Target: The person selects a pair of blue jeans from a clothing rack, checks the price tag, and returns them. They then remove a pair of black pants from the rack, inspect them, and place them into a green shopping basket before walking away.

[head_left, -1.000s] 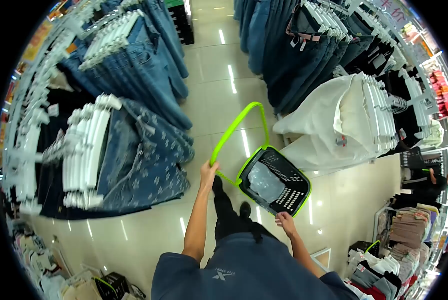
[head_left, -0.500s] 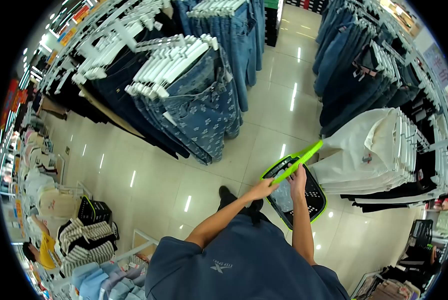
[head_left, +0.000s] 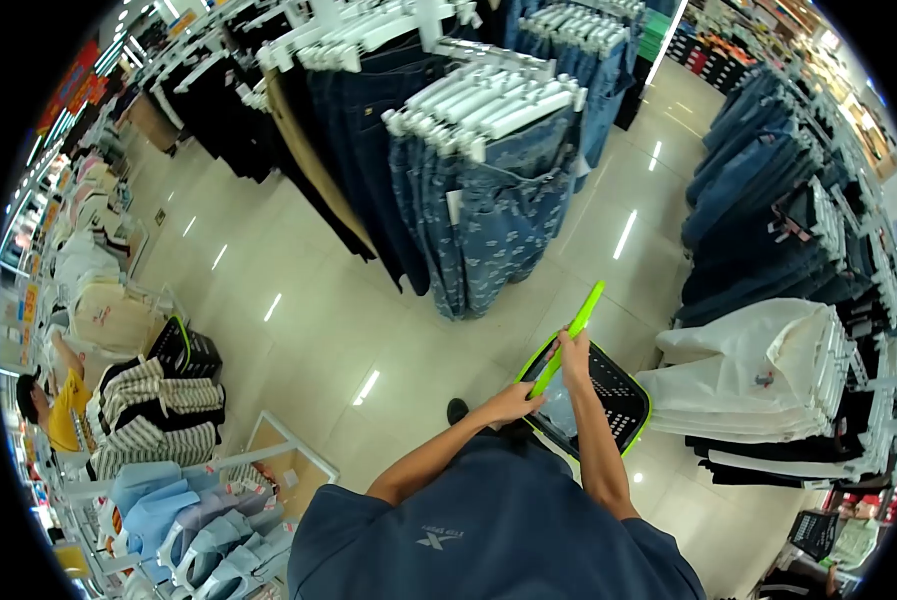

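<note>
A black shopping basket with a lime-green rim hangs in front of my body, over the floor. Its lime-green handle is raised and slants across the basket's near left side. My left hand is closed round the lower end of the handle. Higher up, my right hand grips the same handle, fingers wrapped round it. Inside the basket lies a clear plastic bag; its contents cannot be made out.
Ahead stands a rack of flower-patterned jeans. White trousers hang close to the basket's right. At left are striped tops, another black basket and a person in a yellow top. Blue shirts hang near my left elbow.
My view has turned left, so the racks sit further right in the picture. The handle has tilted more upright in my hands, and my right hand has moved slightly left.
</note>
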### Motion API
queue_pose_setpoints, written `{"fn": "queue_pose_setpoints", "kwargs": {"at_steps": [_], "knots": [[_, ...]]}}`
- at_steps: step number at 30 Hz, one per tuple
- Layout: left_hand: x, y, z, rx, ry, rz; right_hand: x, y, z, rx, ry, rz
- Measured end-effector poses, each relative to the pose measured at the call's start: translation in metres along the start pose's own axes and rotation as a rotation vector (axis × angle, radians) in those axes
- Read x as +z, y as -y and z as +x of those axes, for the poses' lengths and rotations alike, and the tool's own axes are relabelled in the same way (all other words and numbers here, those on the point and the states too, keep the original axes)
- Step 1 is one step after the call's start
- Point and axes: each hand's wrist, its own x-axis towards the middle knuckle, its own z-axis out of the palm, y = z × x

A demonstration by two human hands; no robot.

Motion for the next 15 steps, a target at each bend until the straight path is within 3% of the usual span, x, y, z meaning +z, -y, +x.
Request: {"fn": "queue_pose_setpoints", "kwargs": {"at_steps": [4, 8, 10, 13, 15], "knots": [[-0.059, 0.026, -0.050, -0.062, 0.118, -0.042, 0.054, -0.044, -0.019, -0.034, 0.170, -0.186], [-0.102, 0.079, -0.079, -0.006, -0.181, -0.198, 0.082, -0.064, -0.058, 0.002, 0.301, -0.385], [-0.121, 0.070, -0.088, -0.007, -0.389, -0.150, 0.090, -0.051, -0.083, 0.052, 0.326, -0.490], [-0.138, 0.046, -0.094, 0.198, -0.610, 0.204, 0.084, -0.036, -0.111, 0.113, 0.349, -0.591], [-0.144, 0.023, -0.094, 0.242, -0.551, 0.393, 0.073, -0.024, -0.127, 0.156, 0.376, -0.678]]}}
